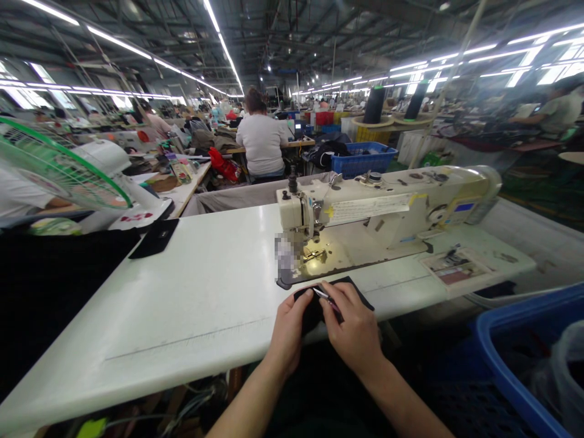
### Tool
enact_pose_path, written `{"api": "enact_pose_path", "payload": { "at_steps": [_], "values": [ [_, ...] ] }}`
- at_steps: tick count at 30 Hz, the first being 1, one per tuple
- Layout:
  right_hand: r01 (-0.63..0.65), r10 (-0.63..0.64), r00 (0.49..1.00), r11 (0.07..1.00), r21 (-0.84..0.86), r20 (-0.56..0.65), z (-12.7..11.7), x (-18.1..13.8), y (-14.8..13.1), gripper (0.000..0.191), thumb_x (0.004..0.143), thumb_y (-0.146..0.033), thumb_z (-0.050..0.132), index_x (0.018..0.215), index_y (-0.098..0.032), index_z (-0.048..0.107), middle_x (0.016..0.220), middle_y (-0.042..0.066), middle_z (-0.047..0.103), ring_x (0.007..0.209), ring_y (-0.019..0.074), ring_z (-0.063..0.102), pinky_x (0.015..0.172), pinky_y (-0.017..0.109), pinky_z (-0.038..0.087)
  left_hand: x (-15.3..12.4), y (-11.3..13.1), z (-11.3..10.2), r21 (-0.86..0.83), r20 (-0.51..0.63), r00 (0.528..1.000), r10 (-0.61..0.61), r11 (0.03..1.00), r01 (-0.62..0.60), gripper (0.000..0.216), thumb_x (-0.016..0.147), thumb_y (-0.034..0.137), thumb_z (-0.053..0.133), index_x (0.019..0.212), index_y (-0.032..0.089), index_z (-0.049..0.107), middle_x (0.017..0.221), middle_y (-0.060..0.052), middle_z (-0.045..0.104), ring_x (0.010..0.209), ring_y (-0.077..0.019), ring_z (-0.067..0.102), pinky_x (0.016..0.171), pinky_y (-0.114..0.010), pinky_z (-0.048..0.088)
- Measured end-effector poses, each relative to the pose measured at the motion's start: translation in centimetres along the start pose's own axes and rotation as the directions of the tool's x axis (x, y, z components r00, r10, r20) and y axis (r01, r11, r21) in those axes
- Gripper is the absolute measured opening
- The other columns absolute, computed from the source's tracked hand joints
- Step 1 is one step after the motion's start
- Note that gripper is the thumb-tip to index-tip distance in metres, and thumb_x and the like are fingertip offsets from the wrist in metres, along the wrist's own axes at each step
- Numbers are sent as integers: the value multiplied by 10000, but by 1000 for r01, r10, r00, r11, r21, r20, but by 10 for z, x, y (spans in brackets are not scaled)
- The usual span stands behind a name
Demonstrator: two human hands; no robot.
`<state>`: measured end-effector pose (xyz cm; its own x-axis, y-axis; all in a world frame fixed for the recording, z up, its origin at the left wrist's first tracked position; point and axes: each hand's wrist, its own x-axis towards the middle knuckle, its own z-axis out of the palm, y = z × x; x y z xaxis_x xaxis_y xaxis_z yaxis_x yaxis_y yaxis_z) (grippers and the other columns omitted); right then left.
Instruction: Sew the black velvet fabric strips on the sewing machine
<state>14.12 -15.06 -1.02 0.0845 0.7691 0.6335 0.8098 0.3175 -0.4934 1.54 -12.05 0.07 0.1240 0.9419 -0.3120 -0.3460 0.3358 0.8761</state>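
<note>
At the front edge of the white table (219, 274), my left hand (288, 325) pinches a piece of black fabric (312, 315) between thumb and fingers. My right hand (353, 325) is closed around a slim tool (322, 294) with a silver tip and a dark reddish handle; its exact kind is unclear. The tip lies against the fabric's upper edge, close to my left thumb. Part of the fabric spreads behind my right hand, and my fingers cover much of it. Just beyond both hands stands a cream sewing machine (378, 210), its needle area lit.
A flat black piece (155, 238) lies at the table's left, near a green-rimmed fan (68, 158). An inset tray (458, 266) holds small items on the right. A blue basket (497, 365) stands at lower right. Beyond the machine, a person in white (262, 143) sits facing away.
</note>
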Motion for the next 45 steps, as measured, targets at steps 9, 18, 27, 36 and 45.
{"api": "enact_pose_path", "payload": {
  "at_steps": [9, 18, 27, 36, 45],
  "values": [
    [-9, 9, 1000, 1000, 12, -5, 3, -1, 1, 308, 981, -222, 493, 1240, -150, 643, 1025, 106, 666, 935, 202, 684, 813, 309, 566, 1, 0, 0, -21, -16, 1000, -14, 1000, 13, 333, 717, 416, 790, 925, 156, 777, 808, -54, 760, 777, -190, 665, 809, -292, 503],
    [-10, 10, 1000, 1000, 0, -9, 2, -1, 1, 307, 988, -235, 479, 1232, -160, 650, 1006, 102, 672, 895, 190, 687, 780, 296, 570, 2, -2, -2, 7, -10, 1000, -9, 1000, 9, 333, 712, 433, 790, 896, 157, 769, 848, -68, 763, 814, -206, 667, 814, -297, 497],
    [16, -16, 998, 1000, -8, -59, 3, 0, 0, 291, 988, -221, 485, 1222, -154, 643, 995, 107, 672, 896, 197, 690, 766, 299, 574, -2, 1, 1, 18, -6, 1000, 8, 1000, -8, 300, 716, 433, 778, 844, 161, 762, 808, -53, 754, 766, -197, 655, 827, -313, 498],
    [-17, 15, 998, 1000, -25, -66, 3, 0, 1, 289, 987, -224, 484, 1219, -151, 642, 1015, 108, 666, 901, 202, 687, 759, 303, 571, -6, 1, 2, -52, -51, 996, -67, 997, 64, 331, 770, 469, 727, 903, 166, 740, 839, -45, 732, 816, -203, 646, 767, -297, 504],
    [6, -9, 998, 999, -42, -64, 2, 0, 2, 287, 978, -216, 502, 1211, -141, 653, 998, 103, 669, 875, 196, 687, 726, 289, 562, -5, -1, 2, -64, -33, 997, -76, 995, 74, 339, 771, 466, 738, 924, 164, 738, 842, -47, 731, 772, -185, 630, 746, -284, 497]
  ]
}}
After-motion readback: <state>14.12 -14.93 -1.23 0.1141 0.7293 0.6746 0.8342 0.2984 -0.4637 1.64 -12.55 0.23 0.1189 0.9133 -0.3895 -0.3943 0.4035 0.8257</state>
